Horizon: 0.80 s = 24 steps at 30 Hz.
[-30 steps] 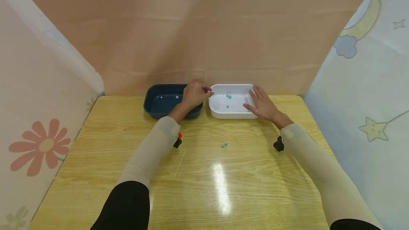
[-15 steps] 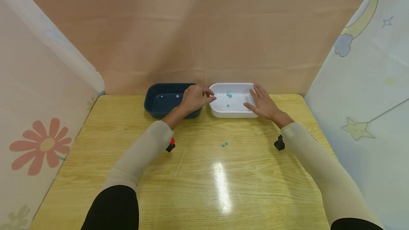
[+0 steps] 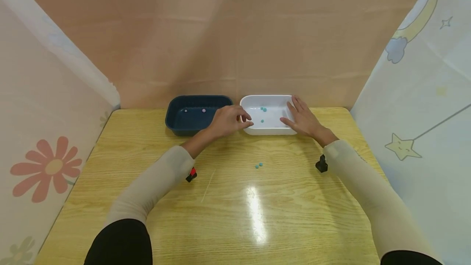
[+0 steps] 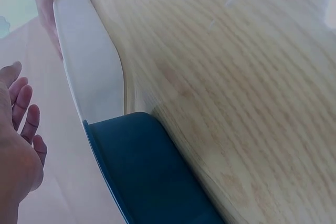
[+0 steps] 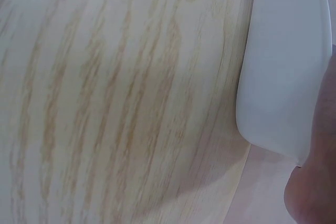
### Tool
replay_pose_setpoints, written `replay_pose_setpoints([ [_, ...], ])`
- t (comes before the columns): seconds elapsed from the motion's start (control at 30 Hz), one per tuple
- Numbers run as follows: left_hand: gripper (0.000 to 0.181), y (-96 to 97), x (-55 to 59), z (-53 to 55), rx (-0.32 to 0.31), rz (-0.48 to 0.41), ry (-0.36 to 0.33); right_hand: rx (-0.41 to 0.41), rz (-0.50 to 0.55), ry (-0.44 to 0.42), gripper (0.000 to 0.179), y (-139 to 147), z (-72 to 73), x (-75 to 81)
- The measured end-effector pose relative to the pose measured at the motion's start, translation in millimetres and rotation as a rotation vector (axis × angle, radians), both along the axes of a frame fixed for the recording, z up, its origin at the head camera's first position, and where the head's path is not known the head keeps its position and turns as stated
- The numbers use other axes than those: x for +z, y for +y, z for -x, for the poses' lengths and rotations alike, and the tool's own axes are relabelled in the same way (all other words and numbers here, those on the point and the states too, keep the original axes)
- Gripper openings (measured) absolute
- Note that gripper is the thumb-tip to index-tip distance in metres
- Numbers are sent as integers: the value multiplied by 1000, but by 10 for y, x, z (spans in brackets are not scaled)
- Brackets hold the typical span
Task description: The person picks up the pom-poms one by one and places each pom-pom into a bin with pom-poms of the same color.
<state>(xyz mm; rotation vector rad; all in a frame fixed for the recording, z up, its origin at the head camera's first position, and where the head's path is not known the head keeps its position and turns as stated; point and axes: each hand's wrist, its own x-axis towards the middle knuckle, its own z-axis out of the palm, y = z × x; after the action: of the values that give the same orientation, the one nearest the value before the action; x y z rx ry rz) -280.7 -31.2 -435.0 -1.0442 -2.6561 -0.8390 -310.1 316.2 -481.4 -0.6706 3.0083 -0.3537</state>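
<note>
Let the right hand (image 3: 306,125), spread rather than gripping, steady the white tray (image 3: 270,131) at three o'clock while the loosely curved, seemingly empty left hand (image 3: 229,120) clears its eight-o'clock rim, sparing the teal beads (image 3: 265,110) inside.

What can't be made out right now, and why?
Head: near right corner of the dark tray, behind the left hand.
Head: exact shape of the blue pieces, too small.
Left wrist: floor of the white tray, hidden by its wall.
Right wrist: right hand's fingertips, past the right edge.
</note>
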Motion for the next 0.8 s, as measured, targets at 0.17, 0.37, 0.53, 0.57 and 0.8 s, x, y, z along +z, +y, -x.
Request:
replay_pose_setpoints([
  [0.17,19,-4,-25,-74,-20,-19,1,3,-7,3,94,-6,0,-1],
  [0.37,18,-1,-99,-173,-72,-35,-22,1,-2,6,93,-6,-1,-2],
  [0.53,17,3,-188,-252,-101,2,-26,1,-5,9,91,-11,7,-12],
  [0.57,17,3,-204,-271,-107,10,-18,0,-4,8,91,-10,9,-15],
  [0.8,17,6,-327,-408,-149,49,-18,0,-3,10,93,-10,14,-23],
])
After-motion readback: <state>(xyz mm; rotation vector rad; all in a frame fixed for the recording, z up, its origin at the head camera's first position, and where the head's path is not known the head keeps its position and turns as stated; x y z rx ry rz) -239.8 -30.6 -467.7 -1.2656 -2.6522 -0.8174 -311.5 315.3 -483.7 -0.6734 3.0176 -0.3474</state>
